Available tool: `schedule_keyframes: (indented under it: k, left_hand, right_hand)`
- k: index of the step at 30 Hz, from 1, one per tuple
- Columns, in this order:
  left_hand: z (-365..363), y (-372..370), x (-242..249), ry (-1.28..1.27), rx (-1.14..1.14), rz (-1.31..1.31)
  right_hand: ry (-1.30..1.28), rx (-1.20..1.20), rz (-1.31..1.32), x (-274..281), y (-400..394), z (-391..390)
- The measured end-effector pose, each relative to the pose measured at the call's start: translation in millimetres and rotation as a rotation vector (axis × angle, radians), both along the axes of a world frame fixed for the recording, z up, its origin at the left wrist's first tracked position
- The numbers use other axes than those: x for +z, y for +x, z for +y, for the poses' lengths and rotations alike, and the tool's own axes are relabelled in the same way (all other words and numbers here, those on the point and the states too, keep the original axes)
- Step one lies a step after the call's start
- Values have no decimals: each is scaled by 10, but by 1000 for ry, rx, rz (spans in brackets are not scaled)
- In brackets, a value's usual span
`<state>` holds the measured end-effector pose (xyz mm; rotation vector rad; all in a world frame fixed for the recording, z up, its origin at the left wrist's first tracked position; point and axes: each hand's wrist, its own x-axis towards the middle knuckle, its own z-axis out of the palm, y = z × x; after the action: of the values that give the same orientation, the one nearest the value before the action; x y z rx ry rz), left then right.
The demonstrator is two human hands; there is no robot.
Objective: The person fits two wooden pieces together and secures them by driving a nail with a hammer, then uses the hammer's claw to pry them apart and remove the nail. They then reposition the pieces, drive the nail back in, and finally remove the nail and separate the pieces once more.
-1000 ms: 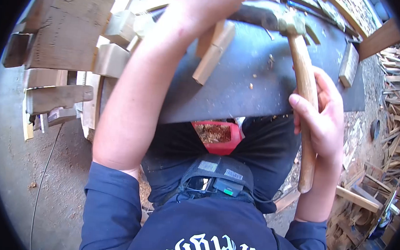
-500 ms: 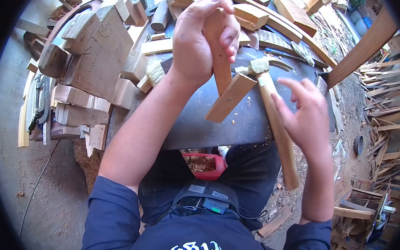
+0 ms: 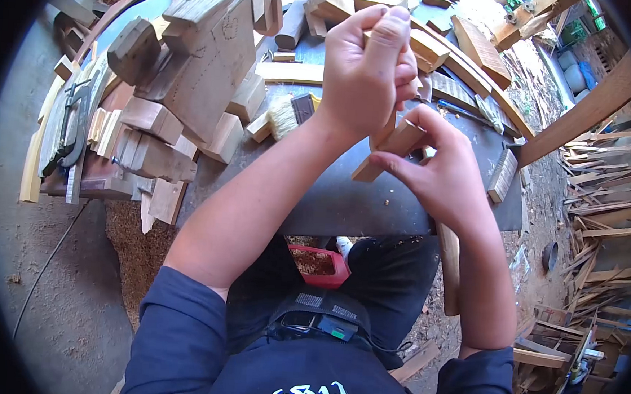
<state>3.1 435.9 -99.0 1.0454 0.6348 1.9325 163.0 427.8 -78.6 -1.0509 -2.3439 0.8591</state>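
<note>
My left hand is closed round the upper part of a wooden piece, which shows only a little below the fist. A short wooden block crosses its lower end, above the dark tabletop. The thumb and fingers of my right hand pinch this block from the right. Under my right hand and forearm lies a hammer, mostly hidden, with the lower end of its handle showing past the table's front edge.
Wooden blocks and a clamp are piled at the left. A brush lies beyond my left forearm. Long boards lie at the back. A slanting wooden beam stands at the right. A red container is below.
My right hand has moved left and closed on the short block. My left hand has shifted right and down in view with the wooden piece. The view has shifted slightly.
</note>
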Motion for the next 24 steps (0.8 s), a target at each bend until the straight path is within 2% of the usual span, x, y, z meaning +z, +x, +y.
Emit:
schedule_keyframes:
  k: [2,7,9,11,14,17,18,20,24]
  left_hand:
    - [33,66,-36,13,62,-6]
    - [24,17,-56,-53,106,-38]
    - [83,51,-100,30,114,-68]
    - [120,43,-112,99,132,-24]
    - [50,18,-82,22,155,-1]
    - [121,-42,-78,75,205,-156]
    - [177,-96,-103,56,214,-215]
    - [167,-200,-36,-161,212,-358]
    - [257,-122,-94,-332,90,-359]
  right_hand:
    - [-86,-49,-46,-3,-32,44]
    - [87,-110,-229,77,-154,-30]
    - [187,-93,-257,59,-187,-55]
    - [222,-82,-257,35,-213,-52]
    - [290,-99,-245,-21,-228,-91]
    - [322,-181,-78,-103,-245,-206]
    - [311,-182,-61,-115,-216,-236]
    - [289,-185,-27,-138,-156,-299]
    - [276,-54,-137,-89,46,-340]
